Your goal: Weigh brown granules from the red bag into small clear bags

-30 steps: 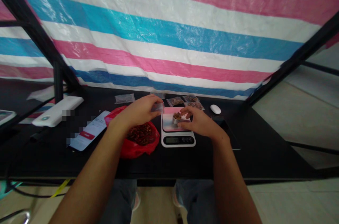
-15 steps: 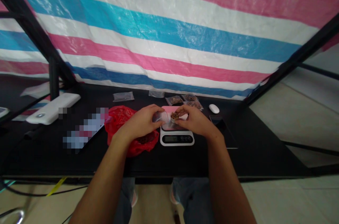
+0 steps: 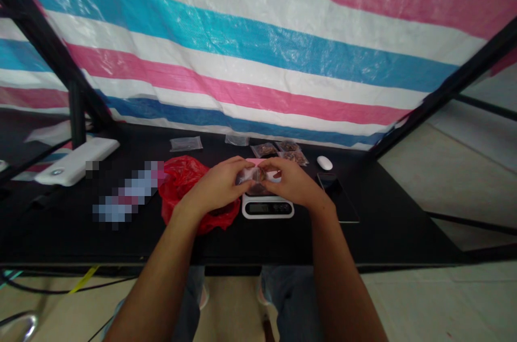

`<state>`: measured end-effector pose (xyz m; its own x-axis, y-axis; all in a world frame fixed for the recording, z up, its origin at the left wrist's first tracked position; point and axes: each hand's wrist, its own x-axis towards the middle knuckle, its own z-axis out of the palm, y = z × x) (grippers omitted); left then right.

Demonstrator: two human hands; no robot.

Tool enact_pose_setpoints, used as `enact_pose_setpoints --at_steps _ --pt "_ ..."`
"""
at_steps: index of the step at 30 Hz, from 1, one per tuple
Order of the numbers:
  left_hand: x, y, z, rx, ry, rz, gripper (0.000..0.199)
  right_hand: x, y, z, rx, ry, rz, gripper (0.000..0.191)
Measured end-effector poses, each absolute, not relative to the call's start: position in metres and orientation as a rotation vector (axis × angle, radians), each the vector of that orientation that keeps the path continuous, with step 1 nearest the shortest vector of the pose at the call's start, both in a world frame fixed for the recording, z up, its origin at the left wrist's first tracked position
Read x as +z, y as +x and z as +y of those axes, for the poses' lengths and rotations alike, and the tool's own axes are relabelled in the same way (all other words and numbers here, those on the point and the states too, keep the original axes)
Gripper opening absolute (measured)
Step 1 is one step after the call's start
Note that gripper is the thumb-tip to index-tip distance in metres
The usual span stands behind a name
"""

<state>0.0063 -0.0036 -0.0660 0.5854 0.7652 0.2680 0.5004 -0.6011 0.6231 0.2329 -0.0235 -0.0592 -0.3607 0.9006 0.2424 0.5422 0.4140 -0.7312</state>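
Note:
My left hand is closed on a small clear plastic bag, its thumb and fingers at the bag's edges. My right hand pinches a small cup of brown dried pieces, tilted at the bag's mouth; fingers partly hide it. Both hands are over a white digital kitchen scale with a pink top, its display toward me. Left of the scale, partly beneath my left forearm, lies an open red plastic bag with dark contents barely visible.
Filled clear packets lie behind the scale, with flat clear bags farther left. On the right of the black table are a white mouse and a dark phone-like slab. A white device and a blurred-out item sit left.
My right hand has moved left, bringing the cup against the clear bag's mouth and tipping it. My left hand stays nearly in place. The whole view has shifted slightly.

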Motion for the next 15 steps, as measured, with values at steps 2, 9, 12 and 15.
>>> enact_pose_setpoints --at_steps 2,9,12,15 --pt "-0.066 0.007 -0.0046 0.711 2.318 1.001 0.032 -0.0578 0.231 -0.0239 0.731 -1.221 -2.056 0.021" --pt "-0.0668 0.008 -0.0047 0.692 2.294 1.046 0.034 -0.0506 0.2255 -0.0257 0.765 -1.238 -2.042 0.026" --pt "-0.0664 0.0083 -0.0055 0.675 2.273 1.073 0.034 -0.0514 0.2265 -0.025 0.787 -1.235 -2.032 0.02" --pt "-0.0674 0.0091 -0.0055 0.667 2.264 1.089 0.036 -0.055 0.2287 -0.0224 0.828 -1.217 -2.018 0.018"
